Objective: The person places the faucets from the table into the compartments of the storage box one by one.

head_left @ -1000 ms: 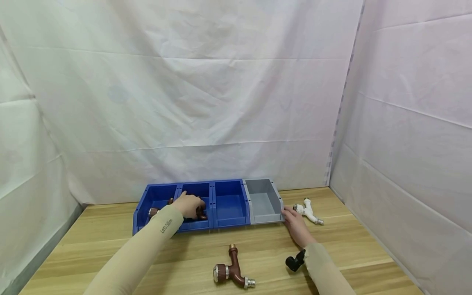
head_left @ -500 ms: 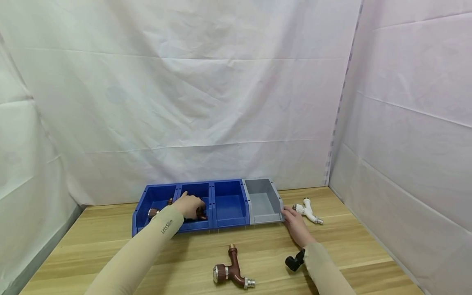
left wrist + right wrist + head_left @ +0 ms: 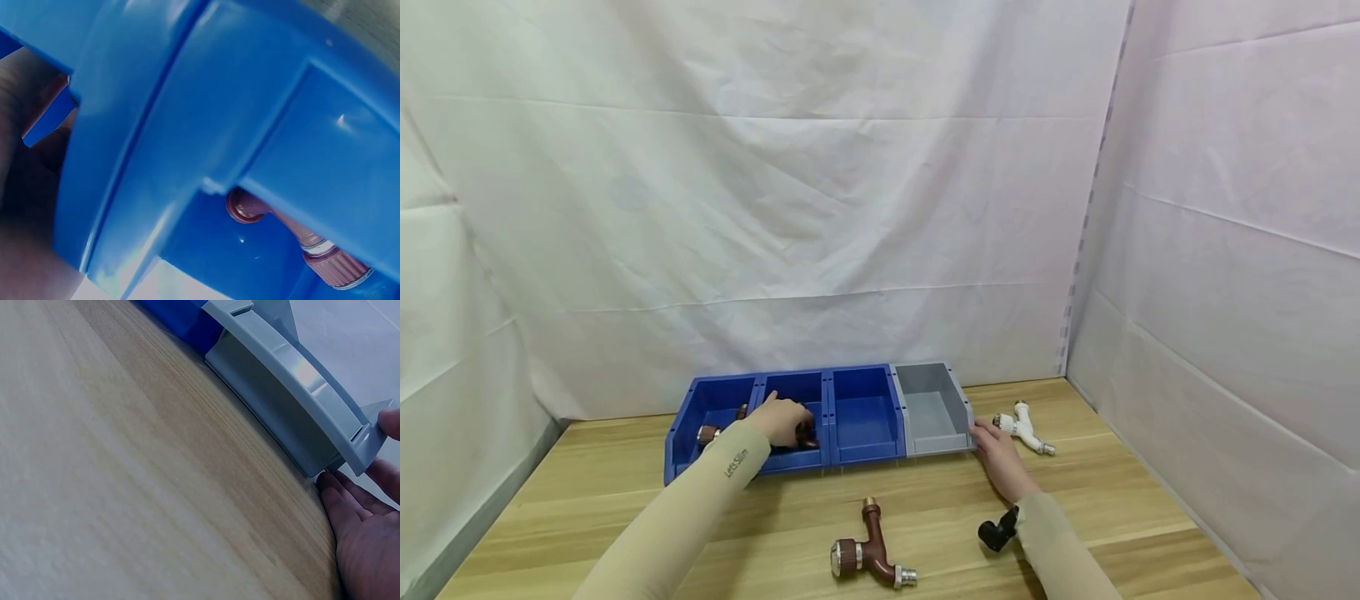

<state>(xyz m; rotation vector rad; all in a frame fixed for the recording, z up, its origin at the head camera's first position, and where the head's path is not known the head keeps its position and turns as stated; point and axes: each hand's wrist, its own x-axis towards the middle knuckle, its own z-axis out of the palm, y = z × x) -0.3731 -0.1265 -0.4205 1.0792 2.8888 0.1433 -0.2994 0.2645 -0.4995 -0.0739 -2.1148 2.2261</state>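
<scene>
My left hand point(image 3: 783, 420) reaches down into the second blue bin point(image 3: 793, 383) from the left. Its fingers grip a dark brown faucet point(image 3: 806, 433), mostly hidden behind the hand. In the left wrist view, a bin wall covers much of that hand point(image 3: 25, 162), and a strip of the reddish-brown faucet shows between its fingers. At the other end of the row, my right hand point(image 3: 1002, 460) holds the front outer corner of the grey bin point(image 3: 934, 414). From the right wrist, thumb and forefinger lie on either side of that corner, the other fingers low near the tabletop.
Another brown faucet point(image 3: 708, 433) lies in the leftmost blue bin. The third blue bin point(image 3: 867, 417) adjoins the grey one. A brown faucet point(image 3: 874, 546) rests on the wooden table in front, a white faucet point(image 3: 1026, 427) right of the bins. A black elbow-shaped piece point(image 3: 997, 531) sits beside my right cuff.
The head view has shifted very slightly, so the whole scene sits a little further left. Both hands keep their places at the bins.
</scene>
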